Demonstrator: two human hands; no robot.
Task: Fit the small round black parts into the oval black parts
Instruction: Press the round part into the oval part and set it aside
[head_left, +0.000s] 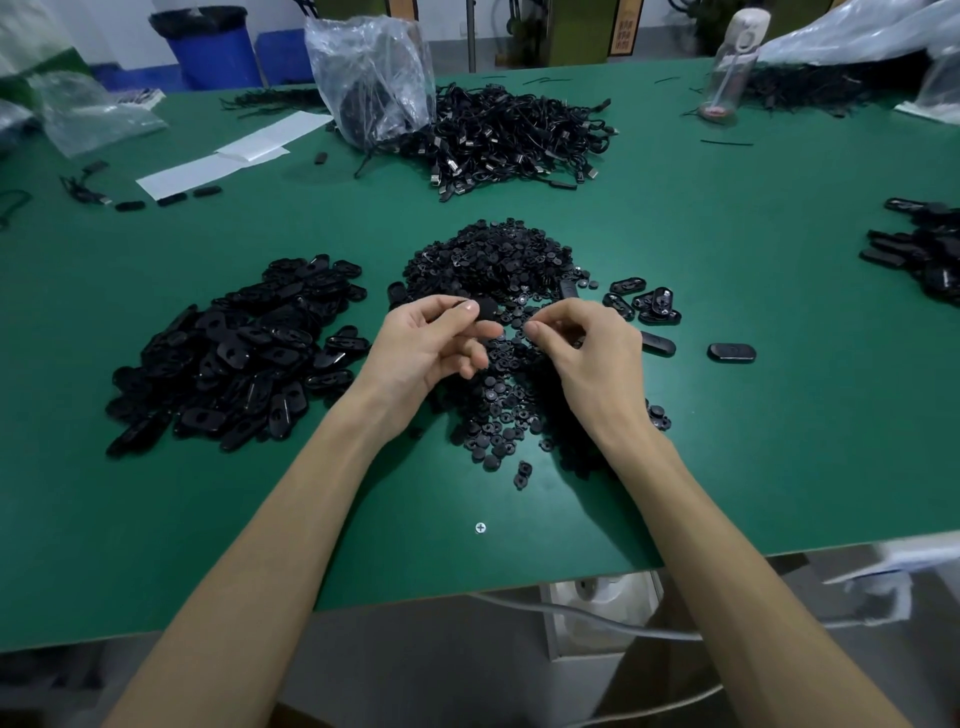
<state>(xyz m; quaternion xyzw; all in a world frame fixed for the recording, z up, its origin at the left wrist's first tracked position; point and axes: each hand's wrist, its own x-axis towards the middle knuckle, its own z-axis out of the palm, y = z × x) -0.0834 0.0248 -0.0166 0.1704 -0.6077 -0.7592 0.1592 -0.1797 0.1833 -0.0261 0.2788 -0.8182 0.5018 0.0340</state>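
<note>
head cam is showing both hands hovering over the near half of the round parts pile (498, 260), mid table. left hand (431, 345) is pinching a black part (487, 310) btwn thumb n index tip, rounded end sticking out, rest hidden. right hand (589, 348) is curling its fingers w/ thumb n index tips meeting; can't tell if anything is sitting btwn them. oval parts pile (234, 358) is lying just left of the left wrist, w/ a few loose ovals (647, 304) just right of the round pile. bare green table (779, 467) is stretching right of the right forearm down to the near edge, a screw (480, 528) lying btwn the forearms. cable heap (514, 135) is sitting at the far side
</note>
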